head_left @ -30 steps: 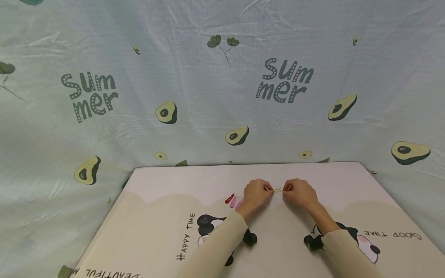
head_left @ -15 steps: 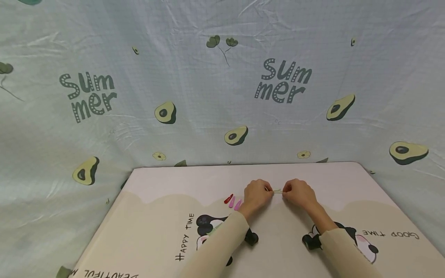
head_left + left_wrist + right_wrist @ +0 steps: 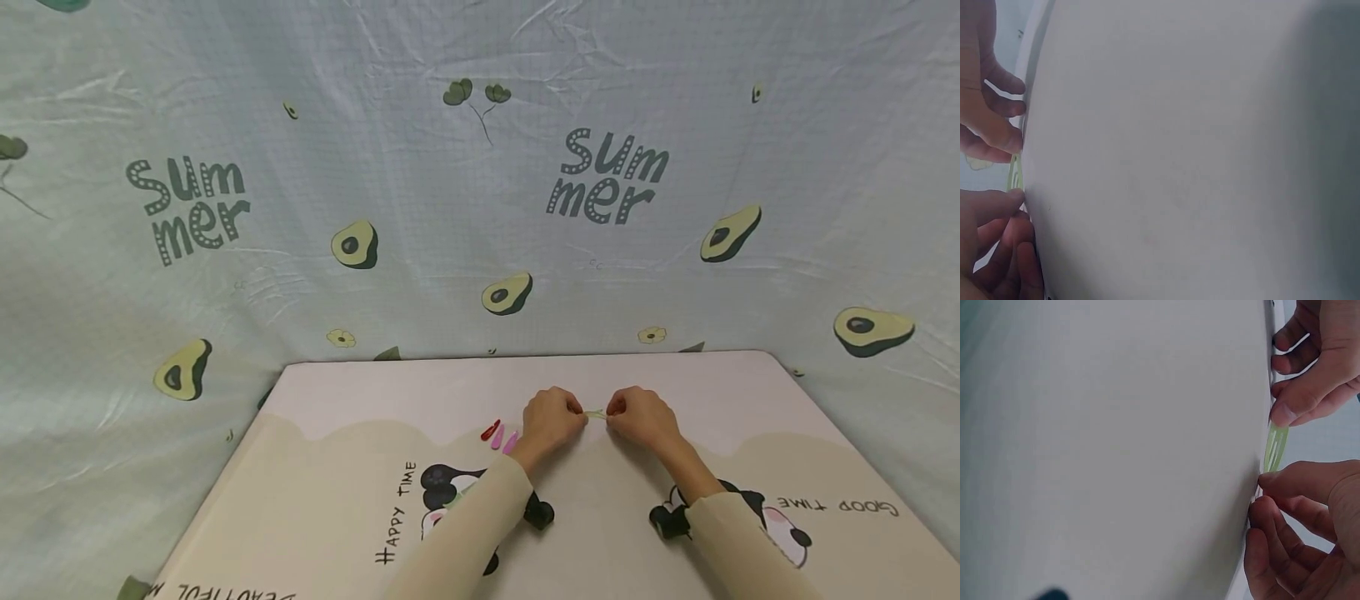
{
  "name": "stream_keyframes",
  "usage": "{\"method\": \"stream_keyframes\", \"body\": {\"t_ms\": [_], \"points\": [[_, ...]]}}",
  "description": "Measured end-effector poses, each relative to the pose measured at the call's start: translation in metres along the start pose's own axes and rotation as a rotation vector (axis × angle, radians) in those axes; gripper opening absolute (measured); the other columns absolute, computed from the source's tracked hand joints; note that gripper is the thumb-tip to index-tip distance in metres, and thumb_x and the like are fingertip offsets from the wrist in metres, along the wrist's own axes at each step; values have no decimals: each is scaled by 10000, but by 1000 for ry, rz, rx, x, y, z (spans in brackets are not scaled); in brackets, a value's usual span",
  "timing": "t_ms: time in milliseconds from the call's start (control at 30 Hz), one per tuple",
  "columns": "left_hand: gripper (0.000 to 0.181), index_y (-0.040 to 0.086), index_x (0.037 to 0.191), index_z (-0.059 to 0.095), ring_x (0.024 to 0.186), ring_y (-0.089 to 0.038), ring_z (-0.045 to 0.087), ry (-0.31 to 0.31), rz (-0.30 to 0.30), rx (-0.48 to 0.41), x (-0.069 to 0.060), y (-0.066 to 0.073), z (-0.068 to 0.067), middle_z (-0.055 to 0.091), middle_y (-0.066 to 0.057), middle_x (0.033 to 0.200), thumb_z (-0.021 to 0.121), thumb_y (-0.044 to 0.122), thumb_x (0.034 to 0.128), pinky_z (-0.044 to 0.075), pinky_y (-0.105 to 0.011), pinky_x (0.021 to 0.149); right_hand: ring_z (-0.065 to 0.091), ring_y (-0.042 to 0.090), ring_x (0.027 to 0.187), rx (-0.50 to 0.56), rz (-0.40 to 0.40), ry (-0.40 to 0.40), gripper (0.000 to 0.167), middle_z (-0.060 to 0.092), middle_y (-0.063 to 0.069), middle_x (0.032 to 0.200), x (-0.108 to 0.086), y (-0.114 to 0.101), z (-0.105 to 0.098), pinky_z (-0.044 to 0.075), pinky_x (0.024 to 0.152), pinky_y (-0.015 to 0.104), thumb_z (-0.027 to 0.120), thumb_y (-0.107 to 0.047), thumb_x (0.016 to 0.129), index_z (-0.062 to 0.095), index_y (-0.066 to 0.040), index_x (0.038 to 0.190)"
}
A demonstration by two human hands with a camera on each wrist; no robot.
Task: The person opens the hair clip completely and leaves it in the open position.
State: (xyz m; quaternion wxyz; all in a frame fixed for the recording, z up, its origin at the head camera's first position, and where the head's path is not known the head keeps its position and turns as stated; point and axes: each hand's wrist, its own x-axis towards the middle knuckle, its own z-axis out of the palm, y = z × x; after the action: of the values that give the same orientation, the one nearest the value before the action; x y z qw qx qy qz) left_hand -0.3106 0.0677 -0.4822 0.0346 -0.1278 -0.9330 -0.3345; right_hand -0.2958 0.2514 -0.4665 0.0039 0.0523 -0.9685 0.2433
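A light-green snap hair clip [image 3: 596, 414] is stretched between my two hands, just above the far part of the table. My left hand [image 3: 552, 420] pinches one end of it between thumb and fingertips. At the other end, my right hand [image 3: 645, 419] pinches it the same way. Both wrist views show the hair clip [image 3: 1276, 447] bridging the small gap between the thumbs, with its slotted middle uncovered and its ends covered by fingertips. Left of my left wrist lie a red hair clip [image 3: 491, 430], a pink hair clip [image 3: 498, 437] and another pink hair clip [image 3: 511, 442].
The table [image 3: 360, 500] has a pink and beige cover printed with cartoon animals and lettering. Behind its far edge hangs a pale curtain [image 3: 420, 167] with avocado prints. Both forearms in beige sleeves [image 3: 468, 533] reach across the near half.
Both hands keep their pinch on the green hair clip and stay nearly in place. Pale bits that showed above the fingers a second ago are now hidden. The head view has shifted slightly.
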Motion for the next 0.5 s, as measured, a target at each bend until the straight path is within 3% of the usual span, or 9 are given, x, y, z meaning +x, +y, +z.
{"method": "stream_keyframes", "body": {"t_ms": [300, 500], "points": [[67, 177, 857, 822, 699, -62, 562, 24, 13, -54, -1, -4, -2, 723, 78, 749, 795, 239, 852, 415, -234, 613, 603, 179, 696, -6, -8, 12, 125, 717, 53, 844, -2, -4, -5, 461, 589, 336, 692, -125, 838, 743, -70, 938], [56, 174, 882, 821, 704, -62, 561, 66, 16, -88, -3, -3, -11, 718, 64, 758, 799, 224, 873, 412, -237, 626, 587, 174, 696, -16, -42, 52, 120, 700, 46, 832, -2, -13, -13, 448, 596, 321, 705, -128, 852, 751, -69, 946]]}}
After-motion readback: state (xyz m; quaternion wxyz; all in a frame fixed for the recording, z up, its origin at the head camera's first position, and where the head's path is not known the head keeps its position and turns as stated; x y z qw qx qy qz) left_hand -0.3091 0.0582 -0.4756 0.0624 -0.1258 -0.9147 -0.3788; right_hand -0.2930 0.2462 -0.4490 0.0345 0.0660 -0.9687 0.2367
